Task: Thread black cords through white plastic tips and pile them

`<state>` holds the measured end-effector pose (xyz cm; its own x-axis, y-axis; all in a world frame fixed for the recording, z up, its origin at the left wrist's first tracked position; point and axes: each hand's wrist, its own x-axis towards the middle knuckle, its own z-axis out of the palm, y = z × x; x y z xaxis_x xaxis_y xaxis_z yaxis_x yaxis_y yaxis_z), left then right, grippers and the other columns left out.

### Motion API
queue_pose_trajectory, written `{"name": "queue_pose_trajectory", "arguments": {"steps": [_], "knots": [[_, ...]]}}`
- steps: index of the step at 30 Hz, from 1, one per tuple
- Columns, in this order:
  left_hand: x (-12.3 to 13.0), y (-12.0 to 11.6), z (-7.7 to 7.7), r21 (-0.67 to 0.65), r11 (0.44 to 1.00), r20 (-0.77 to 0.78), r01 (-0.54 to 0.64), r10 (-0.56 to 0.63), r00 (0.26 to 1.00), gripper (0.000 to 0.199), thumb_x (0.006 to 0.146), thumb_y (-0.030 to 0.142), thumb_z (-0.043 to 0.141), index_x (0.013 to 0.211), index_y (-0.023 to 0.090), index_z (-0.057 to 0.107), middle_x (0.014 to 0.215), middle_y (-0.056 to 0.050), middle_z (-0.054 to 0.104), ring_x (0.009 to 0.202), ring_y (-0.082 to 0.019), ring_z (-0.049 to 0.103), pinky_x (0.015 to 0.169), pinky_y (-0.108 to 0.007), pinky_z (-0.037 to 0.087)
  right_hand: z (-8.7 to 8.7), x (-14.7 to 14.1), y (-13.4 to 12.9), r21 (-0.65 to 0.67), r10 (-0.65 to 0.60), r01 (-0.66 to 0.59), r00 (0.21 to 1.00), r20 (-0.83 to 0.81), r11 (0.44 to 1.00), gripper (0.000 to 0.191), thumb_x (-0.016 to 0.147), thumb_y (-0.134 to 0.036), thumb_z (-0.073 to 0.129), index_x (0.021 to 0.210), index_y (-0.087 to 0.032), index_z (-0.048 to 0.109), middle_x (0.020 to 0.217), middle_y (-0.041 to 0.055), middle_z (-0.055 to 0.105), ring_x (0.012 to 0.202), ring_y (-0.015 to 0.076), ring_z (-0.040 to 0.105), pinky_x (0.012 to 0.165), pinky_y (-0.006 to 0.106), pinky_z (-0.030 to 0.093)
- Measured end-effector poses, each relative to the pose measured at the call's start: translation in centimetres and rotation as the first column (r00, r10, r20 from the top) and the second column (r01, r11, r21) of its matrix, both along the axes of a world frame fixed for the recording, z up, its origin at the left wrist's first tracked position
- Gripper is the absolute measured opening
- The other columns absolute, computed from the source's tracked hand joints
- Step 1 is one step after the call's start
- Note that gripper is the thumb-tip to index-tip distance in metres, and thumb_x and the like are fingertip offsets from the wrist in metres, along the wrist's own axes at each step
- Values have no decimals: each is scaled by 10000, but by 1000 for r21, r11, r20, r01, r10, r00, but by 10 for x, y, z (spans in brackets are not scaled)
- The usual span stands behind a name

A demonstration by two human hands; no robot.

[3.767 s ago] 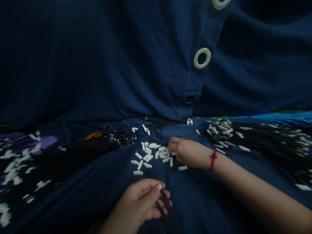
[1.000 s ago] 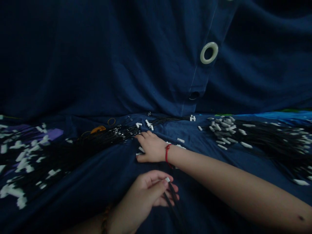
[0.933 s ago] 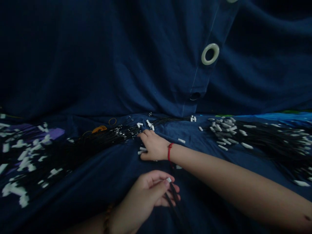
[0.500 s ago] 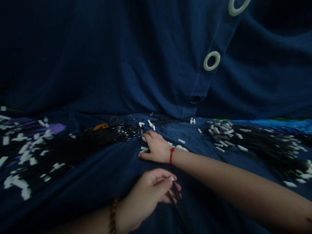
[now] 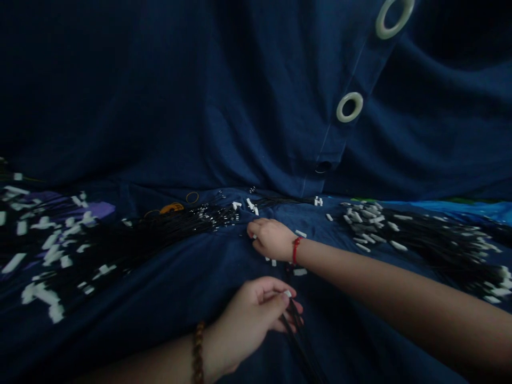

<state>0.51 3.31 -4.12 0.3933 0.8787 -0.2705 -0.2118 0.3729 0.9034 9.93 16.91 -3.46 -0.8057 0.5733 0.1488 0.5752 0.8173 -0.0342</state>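
Note:
My left hand [image 5: 256, 320] pinches a white connector [image 5: 287, 294] between thumb and forefinger. Thin black wires [image 5: 300, 341] hang from it past my fingers toward the bottom edge. Farther forward, my right hand [image 5: 274, 238], with a red bracelet, is low over the dark blue cloth. Its fingers are curled, and a small white bit, seemingly a connector [image 5: 255, 236], shows at their tips. Loose white connectors [image 5: 300, 272] lie under and beside this hand, partly covered by it. Just beyond are more white connectors [image 5: 252, 205] on black wires.
Black wires with white ends [image 5: 52, 250] are heaped on the left, over a purple piece [image 5: 102, 209]. A second bundle [image 5: 440, 234] lies on the right, near blue material [image 5: 472, 209]. An orange item [image 5: 172, 208] sits at the back. Blue curtain [image 5: 240, 96] with rings hangs behind.
My right hand has drawn back a little to the right and its spread fingers have curled in. White pieces it covered now show below it. My left hand keeps its pinch.

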Motion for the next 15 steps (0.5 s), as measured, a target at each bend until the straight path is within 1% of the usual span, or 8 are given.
{"name": "queue_pose_trajectory", "arguments": {"steps": [3, 5, 8, 10, 12, 14, 15], "knots": [[0, 1, -1, -6, 1000, 4, 7, -7, 1000, 170, 815, 198, 448, 910, 84, 532, 836, -108, 631, 725, -167, 619, 656, -290, 455, 6, 35, -1, -52, 72, -73, 997, -10, 996, 179, 866, -262, 477, 938, -112, 544, 921, 43, 546, 852, 155, 531, 770, 356, 437], [1, 2, -1, -9, 1000, 10, 12, -12, 1000, 164, 817, 183, 441, 911, 82, 530, 826, -104, 629, 715, -163, 618, 660, -297, 460, 11, 63, -5, -81, 92, -94, 995, -36, 992, 164, 865, -250, 475, 924, -115, 546, 930, 45, 543, 871, 160, 524, 786, 365, 428], [1, 4, -2, -12, 1000, 11, 20, -19, 1000, 163, 817, 175, 440, 914, 80, 530, 825, -102, 630, 712, -161, 617, 659, -300, 463, 18, 100, -17, -109, 84, -95, 991, -102, 989, 202, 848, -242, 475, 1007, -123, 511, 1069, 81, 498, 992, 191, 479, 857, 391, 392], [1, 4, -2, -16, 1000, 5, 22, -22, 1000, 163, 819, 175, 438, 913, 81, 534, 828, -100, 631, 714, -161, 617, 666, -304, 464, 19, 119, -25, -127, 71, -87, 990, -123, 988, 345, 816, -241, 499, 1136, -127, 444, 1200, 120, 414, 1107, 218, 405, 925, 392, 350], [2, 4, 0, -20, 1000, 0, 23, -23, 1000, 163, 822, 175, 435, 912, 82, 533, 827, -96, 629, 715, -161, 617, 681, -314, 467, 16, 129, -32, -142, 62, -78, 992, -114, 987, 564, 764, -289, 560, 1255, -122, 337, 1303, 148, 302, 1184, 239, 329, 966, 374, 324], [1, 4, 0, -20, 999, -3, 29, -29, 1000, 166, 824, 181, 434, 917, 82, 529, 828, -95, 627, 712, -161, 616, 690, -323, 470, 10, 130, -35, -144, 62, -77, 993, -103, 987, 719, 718, -355, 609, 1305, -118, 268, 1345, 155, 236, 1216, 253, 285, 982, 367, 311], [1, 4, 0, -17, 999, -5, 32, -32, 999, 168, 825, 186, 435, 920, 82, 528, 831, -95, 626, 714, -162, 616, 691, -324, 471, 7, 128, -36, -138, 65, -79, 993, -103, 987, 736, 713, -373, 612, 1308, -117, 262, 1344, 155, 238, 1218, 253, 281, 987, 369, 304]]}}
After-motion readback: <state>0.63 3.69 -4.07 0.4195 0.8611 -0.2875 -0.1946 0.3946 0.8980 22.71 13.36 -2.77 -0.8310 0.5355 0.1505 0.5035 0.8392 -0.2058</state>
